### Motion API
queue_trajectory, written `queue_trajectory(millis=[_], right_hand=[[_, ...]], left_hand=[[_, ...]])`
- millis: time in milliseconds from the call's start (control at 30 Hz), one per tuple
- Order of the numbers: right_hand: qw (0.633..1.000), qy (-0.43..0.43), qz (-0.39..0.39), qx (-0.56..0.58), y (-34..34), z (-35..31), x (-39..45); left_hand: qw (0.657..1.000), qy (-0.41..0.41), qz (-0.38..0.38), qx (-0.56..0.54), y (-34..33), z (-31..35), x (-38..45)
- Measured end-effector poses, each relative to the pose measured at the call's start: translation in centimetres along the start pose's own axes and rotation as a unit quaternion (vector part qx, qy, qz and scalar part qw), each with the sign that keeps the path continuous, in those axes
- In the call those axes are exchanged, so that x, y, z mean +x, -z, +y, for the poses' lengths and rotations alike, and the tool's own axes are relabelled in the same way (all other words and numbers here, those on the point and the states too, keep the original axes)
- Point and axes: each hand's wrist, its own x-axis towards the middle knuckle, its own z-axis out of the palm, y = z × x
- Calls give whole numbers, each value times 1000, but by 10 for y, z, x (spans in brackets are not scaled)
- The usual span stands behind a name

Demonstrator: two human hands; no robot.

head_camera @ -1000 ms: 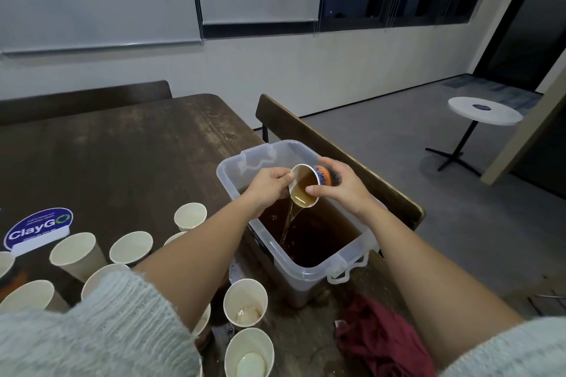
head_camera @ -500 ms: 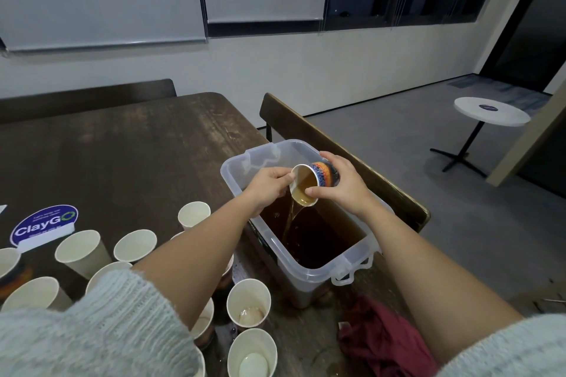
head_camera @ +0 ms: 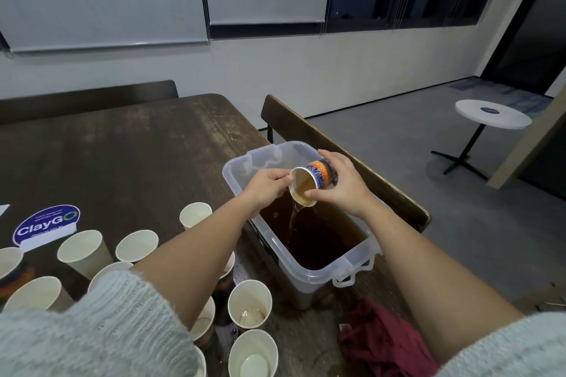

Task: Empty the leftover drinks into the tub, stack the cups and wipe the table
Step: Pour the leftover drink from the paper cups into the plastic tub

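Observation:
A clear plastic tub half full of brown liquid stands on the dark wooden table. Over it my right hand grips a patterned paper cup tipped on its side, and brown drink streams from its rim into the tub. My left hand pinches the cup's rim from the left. Several white paper cups stand on the table at lower left; one holds brown dregs. A dark red cloth lies crumpled in front of the tub.
A blue ClayGo sign stands at the table's left. A wooden bench back runs behind the tub on the right. A small round white table stands on the grey floor far right.
The cup stays tipped over the tub and keeps pouring; the level of drink inside it has dropped. Both hands hold nearly the same place.

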Motion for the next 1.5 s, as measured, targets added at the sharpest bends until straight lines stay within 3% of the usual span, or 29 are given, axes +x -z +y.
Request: queue_trajectory(millis=[667,833,1000,1100,1233,1500], right_hand=[[986,96,4,-139,-4,-17,-13],[996,58,1,-74,-7,-33,-16],[990,-25,-28,135,-17,-79,-16],[971,-19,-73,229,-42,-127,-19],[962,15,-94,256,-92,-198,-24],[959,64,-182,208,-266,-368,-53]], left_hand=[[999,-14,-3,51,8,2,-14],[999,-29,9,17,18,3,-24],[992,-64,107,-23,50,19,-47],[982,-67,174,-10,89,19,-69],[969,-49,243,-1,155,7,-117],[919,12,388,65,345,-37,-273]])
